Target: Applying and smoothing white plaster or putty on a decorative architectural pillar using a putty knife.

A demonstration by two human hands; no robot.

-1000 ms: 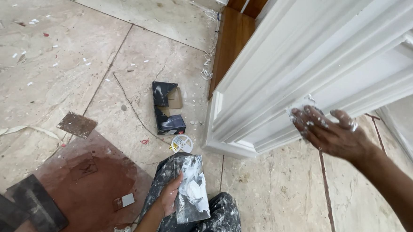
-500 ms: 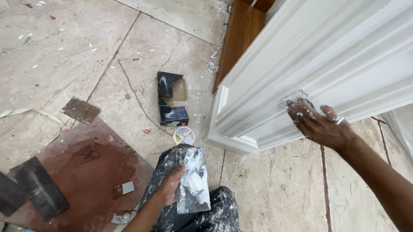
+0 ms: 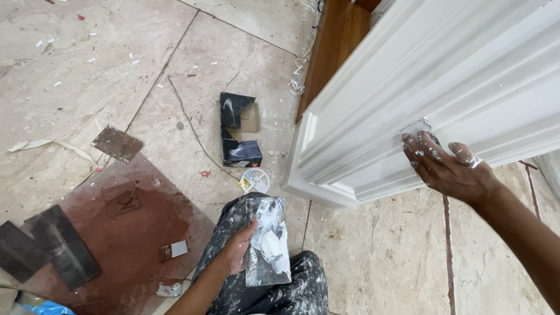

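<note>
dusty tile floor (image 3: 65, 79), left hand (image 3: 238, 246) gripping filler-smeared metal plate (image 3: 268, 241), right hand (image 3: 443, 165) pressing perhaps a scraper (image 3: 416, 130) onto white moulding (image 3: 480, 83)

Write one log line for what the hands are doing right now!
left hand: holds filler-smeared flat blade over knee | right hand: presses small scraper on white panelled moulding | floor: black box, round lid

1. Torn black carton (image 3: 239, 129), lying open on the tiled floor (image 3: 52, 80).
2. Small round white lid (image 3: 255, 180), just below the carton.
3. Reddish-brown board (image 3: 115, 239), flat on the floor.
4. Two dark rectangular plates (image 3: 39, 248), at the board's left edge.
5. Brown wooden strip (image 3: 334, 39), beside the white moulding.
</note>
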